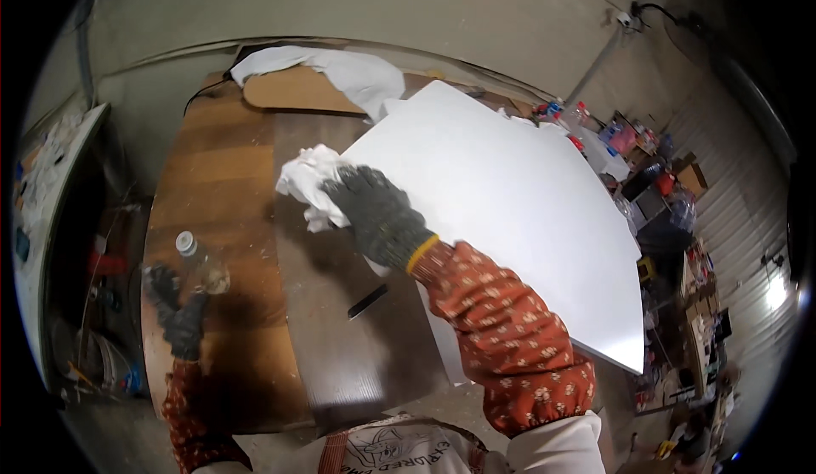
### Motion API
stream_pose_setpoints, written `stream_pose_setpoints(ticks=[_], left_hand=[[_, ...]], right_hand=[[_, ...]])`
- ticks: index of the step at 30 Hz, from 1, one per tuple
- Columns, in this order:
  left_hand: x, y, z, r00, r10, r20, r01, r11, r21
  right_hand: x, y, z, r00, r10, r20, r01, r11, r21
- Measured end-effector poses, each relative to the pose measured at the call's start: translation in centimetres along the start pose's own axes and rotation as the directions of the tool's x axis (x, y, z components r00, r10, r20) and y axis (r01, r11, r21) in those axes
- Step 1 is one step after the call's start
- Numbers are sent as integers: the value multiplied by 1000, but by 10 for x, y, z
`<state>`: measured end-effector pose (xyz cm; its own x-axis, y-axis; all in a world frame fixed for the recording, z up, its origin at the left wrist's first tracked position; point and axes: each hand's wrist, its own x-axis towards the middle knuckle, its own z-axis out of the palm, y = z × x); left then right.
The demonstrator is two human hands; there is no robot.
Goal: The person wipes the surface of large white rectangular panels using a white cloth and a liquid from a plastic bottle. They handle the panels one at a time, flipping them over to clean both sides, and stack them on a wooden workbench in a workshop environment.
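My right hand (374, 215), in a dark grey knit glove with a yellow cuff edge, grips a crumpled white cloth (310, 183). The cloth lies at the left edge of a large white panel (518, 210), partly past that edge. At the left of the table, my left hand (177, 314), gloved alike, has thumb and fingers spread apart. Right beside it is a clear plastic bottle (204, 268) with a white cap; whether the glove touches it I cannot tell. A thin black strip-like tool (367, 301) lies on the tabletop between my hands.
The wooden table (225, 155) has brown and greyish boards. At its far side, a rounded brown board (293, 91) lies partly under a white cloth (361, 74). Cluttered shelves (663, 193) stand to the right. A white-topped bench (55, 185) is at the left.
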<state>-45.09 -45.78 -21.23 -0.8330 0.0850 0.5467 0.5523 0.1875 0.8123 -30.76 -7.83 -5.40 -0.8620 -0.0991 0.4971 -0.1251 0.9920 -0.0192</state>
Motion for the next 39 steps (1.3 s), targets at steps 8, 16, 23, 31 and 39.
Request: stream_pose_setpoints(ticks=[8,16,23,31,39], left_hand=[[33,171,60,918,367,149,-385,916,116],[54,217,206,297,729,616,-875,466,-130],[70,201,241,206,527,825,-974,193,120],[50,202,231,219,392,894,-968,200,149],[-43,242,183,328,386,862,-937,246,246]], right_hand=[[-202,26,-101,963,268,31,-267,963,-38],[-396,0,-205,702,702,-119,-669,593,-449],[-551,19,-236,393,759,-519,-919,299,-258],[-689,26,-201,-849,371,-376,-524,-503,688],[-548,8,-221,220,573,-789,-975,159,-157]])
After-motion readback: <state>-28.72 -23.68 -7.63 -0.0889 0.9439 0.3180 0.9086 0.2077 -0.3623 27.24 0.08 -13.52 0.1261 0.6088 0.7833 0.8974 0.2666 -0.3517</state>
